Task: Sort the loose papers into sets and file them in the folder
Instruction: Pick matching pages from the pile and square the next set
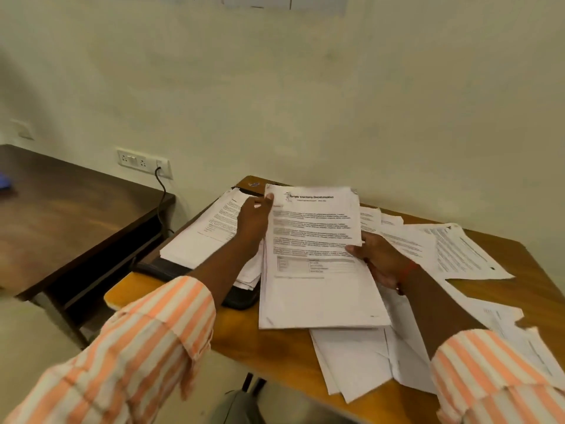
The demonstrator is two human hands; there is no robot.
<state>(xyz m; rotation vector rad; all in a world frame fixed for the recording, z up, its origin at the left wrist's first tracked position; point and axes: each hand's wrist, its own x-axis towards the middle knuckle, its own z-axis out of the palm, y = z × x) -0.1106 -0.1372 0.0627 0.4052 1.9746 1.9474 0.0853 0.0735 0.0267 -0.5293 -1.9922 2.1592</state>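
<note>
1 view only, from the head. Held up over the bench (275,347) between both hands: a sheaf of printed sheets (315,255), headline page facing up, lower edge on or just above the papers beneath; cannot tell which. Left hand (255,221) clamped on the sheaf's upper left edge, thumb on the front, fingers hidden behind. Right hand (376,258) clamped on the right edge about midway down, thumb across the face, fingers underneath. To the left, flat on the bench, a black folder (241,296) under a pile of sheets (208,237), just beside the sheaf. To the right and nearer, scattered loose papers (458,249), overlapping one another.

Likely light but floppy: thin office paper, bending wherever unsupported, stiffer as a sheaf than as 1 sheet. Probably slippery sheet on sheet, so prone to fanning out or shedding a page if pinched loosely or tilted. Easily creased at the corners, not otherwise fragile. Best taken at 2 opposite edges, as now, thumbs on top and fingers flat beneath. Worth squaring by tapping the lower edge on the bench before laying onto the folder's pile. Single loose sheets probably harder to lift, lying flat on the wood: better slid to the bench edge or picked up by a raised corner.
</note>
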